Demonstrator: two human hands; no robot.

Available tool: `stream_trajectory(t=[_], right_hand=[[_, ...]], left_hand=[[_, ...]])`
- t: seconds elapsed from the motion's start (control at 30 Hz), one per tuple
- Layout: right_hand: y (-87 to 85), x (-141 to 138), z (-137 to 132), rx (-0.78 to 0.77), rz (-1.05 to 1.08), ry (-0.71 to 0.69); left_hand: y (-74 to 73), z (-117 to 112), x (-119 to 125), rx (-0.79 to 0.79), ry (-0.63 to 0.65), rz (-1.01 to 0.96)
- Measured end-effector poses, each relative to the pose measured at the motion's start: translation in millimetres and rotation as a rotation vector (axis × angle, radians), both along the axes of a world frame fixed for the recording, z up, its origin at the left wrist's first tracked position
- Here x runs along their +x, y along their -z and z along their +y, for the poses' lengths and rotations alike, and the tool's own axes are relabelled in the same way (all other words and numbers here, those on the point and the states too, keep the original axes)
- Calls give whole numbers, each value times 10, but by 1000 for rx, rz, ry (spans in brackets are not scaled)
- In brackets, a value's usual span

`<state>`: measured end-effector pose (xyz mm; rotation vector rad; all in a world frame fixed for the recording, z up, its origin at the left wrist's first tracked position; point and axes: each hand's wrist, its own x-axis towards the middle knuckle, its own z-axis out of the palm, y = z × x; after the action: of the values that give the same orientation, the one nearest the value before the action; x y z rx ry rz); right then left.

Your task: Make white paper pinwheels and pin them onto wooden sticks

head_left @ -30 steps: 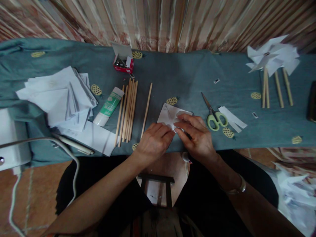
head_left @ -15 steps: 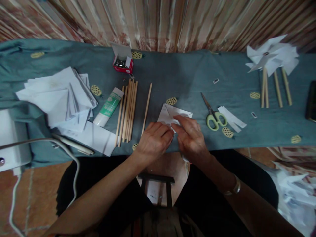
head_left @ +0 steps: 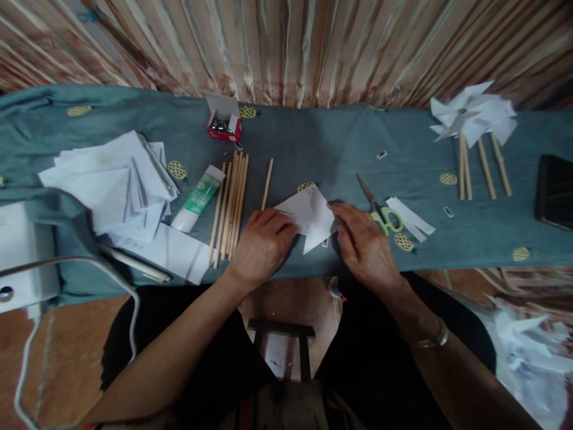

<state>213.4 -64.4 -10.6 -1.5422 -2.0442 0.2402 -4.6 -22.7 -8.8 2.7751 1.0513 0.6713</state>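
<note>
A folded sheet of white paper (head_left: 310, 212) lies near the table's front edge, between my hands, with its flaps partly raised. My left hand (head_left: 267, 242) grips its left corner, fingers curled together. On the other side, my right hand (head_left: 364, 242) pinches the right corner between thumb and fingers. Beyond my left hand lies a single wooden stick (head_left: 267, 182), its near end hidden by the hand. Scissors with green handles (head_left: 385, 216) rest just right of my right hand, blades pointing away, beside cut paper strips (head_left: 410, 220).
Left of my hands lie several wooden sticks (head_left: 230, 203), a green and white glue tube (head_left: 199, 200) and stacked paper (head_left: 107, 179). A red box of metal pins (head_left: 224, 126) stands open behind them. Paper pinwheels (head_left: 474, 113) lie at the far right, near a dark phone (head_left: 555, 191).
My hands have moved apart, the left one leftward and the right one rightward. The paper, pressed flat before, is now opened out with raised flaps. The view has shifted slightly.
</note>
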Motion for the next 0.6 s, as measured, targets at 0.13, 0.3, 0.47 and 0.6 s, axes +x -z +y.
stream_trajectory(t=[0.13,0.3,0.47,0.6], right_hand=[[-27,-34,-23,-21,-16,-58],[-53,-79,-51,-22,-46,-67],[-60,-91,-59,-29,-47,-81],[-89,-73,-60,-52,-23,-89]], left_hand=[[-41,10,-18,17,-33,-51],[-32,-114,72,-2,48,-32],[22,-140,109,33,55,12],[32,-141,107,48,57,15]])
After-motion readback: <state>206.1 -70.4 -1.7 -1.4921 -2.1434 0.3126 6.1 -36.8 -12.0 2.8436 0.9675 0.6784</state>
